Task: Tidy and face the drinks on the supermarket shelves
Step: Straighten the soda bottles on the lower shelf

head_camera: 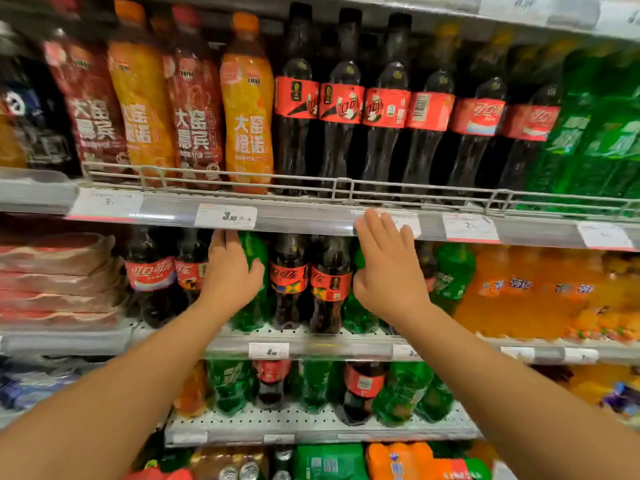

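A: Where were the drinks that were being faced?

B: On the middle shelf (311,344), two cola bottles (310,282) were stood upright side by side with red labels turned forward, and a green soda bottle (254,271) was set just to their left, touching or nearly so. More green bottles (453,271) were placed to the right, and further cola bottles (166,275) to the left.

A: And the hands?

B: The left hand (230,271) was laid over the front of the green soda bottle, fingers extended upward toward the shelf edge and thumb spread to the right; it could not be told whether the bottle was truly clasped or only pressed. The right hand (388,268) was held flat and released, fingers straight, nothing grasped, with its fingertips level with the price strip (311,220) above.

A: Which relation was judged to matter for the coming move?

B: The long axes of the bottles were vertical, and the cola pair was bracketed between the two palms. The green soda bottle was nearest the left hand, directly under it; the right-hand cola bottle was just left of the right hand. A turn about the vertical axis, or a squeeze inward, was thought likely.

A: Beyond that?

B: The upper shelf (242,202) carried tall cola bottles (384,109) behind a wire rail (343,188).
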`<state>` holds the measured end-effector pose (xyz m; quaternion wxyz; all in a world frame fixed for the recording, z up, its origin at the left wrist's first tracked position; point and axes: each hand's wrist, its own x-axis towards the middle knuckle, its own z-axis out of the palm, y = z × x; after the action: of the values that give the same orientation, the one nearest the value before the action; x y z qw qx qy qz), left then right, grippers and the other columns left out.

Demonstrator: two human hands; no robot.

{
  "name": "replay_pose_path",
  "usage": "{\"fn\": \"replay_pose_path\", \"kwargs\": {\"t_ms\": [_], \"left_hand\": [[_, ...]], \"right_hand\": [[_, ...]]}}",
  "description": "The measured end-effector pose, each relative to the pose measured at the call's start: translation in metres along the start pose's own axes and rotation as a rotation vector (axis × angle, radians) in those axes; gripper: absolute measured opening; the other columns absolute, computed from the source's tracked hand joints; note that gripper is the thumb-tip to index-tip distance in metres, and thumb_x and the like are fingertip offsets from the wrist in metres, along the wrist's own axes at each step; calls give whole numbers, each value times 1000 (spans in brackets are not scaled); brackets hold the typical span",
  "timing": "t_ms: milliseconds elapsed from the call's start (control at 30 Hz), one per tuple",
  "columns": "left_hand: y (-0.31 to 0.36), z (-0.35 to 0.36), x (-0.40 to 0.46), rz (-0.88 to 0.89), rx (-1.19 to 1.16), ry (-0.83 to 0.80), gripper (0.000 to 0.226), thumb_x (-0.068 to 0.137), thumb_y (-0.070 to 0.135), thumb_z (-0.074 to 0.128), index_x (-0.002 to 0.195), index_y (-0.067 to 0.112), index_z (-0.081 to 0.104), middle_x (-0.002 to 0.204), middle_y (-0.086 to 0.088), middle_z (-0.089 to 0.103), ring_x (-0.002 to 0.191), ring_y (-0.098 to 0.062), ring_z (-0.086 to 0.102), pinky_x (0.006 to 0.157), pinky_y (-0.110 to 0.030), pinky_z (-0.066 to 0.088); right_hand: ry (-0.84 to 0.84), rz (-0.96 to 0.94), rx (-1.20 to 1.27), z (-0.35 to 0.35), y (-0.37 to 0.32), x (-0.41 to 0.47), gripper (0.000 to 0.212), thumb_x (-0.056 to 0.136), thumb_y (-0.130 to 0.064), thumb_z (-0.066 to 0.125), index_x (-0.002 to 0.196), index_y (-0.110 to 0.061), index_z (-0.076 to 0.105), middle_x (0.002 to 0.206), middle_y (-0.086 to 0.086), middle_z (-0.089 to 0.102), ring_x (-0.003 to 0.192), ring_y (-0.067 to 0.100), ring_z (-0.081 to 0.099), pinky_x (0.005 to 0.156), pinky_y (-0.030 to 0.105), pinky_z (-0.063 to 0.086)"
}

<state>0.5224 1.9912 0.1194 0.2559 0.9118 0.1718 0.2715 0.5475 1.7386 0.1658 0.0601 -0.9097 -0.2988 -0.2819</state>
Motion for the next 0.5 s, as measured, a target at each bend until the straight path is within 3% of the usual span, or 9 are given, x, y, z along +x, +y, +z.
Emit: {"fn": "replay_pose_path", "kwargs": {"t_ms": [133, 267, 433, 500], "left_hand": [[0, 1, 27, -114, -68, -129, 65, 94, 31, 55, 141, -6, 31, 139, -29, 41, 121, -44, 47, 100, -47, 44], [5, 1, 37, -173, -148, -106, 62, 92, 34, 61, 138, 1, 38, 135, -23, 47, 119, -40, 49, 99, -42, 44], [-3, 3, 24, -72, -318, 4, 61, 91, 39, 62, 141, 13, 39, 143, -14, 42, 131, -34, 40, 110, -44, 34], [-6, 3, 18, -35, -397, 28, 48, 92, 40, 60, 133, 19, 46, 133, -10, 49, 122, -31, 48, 103, -43, 41]], "right_hand": [[-2, 29, -45, 11, -1, -3, 86, 83, -15, 57, 155, -8, 12, 163, 12, 2, 150, 31, -4, 120, 50, 0], [-10, 32, -56, 16, 1, -3, 86, 85, -14, 56, 156, -10, 7, 163, 10, -3, 149, 29, -9, 120, 49, -4], [21, 28, -19, 18, 1, -5, 85, 82, -8, 56, 155, -8, 13, 163, 12, 4, 150, 31, -4, 120, 49, -3], [29, 24, -9, 19, 2, -5, 85, 82, -6, 56, 155, -8, 13, 162, 12, 4, 150, 31, -4, 120, 49, -4]]}}
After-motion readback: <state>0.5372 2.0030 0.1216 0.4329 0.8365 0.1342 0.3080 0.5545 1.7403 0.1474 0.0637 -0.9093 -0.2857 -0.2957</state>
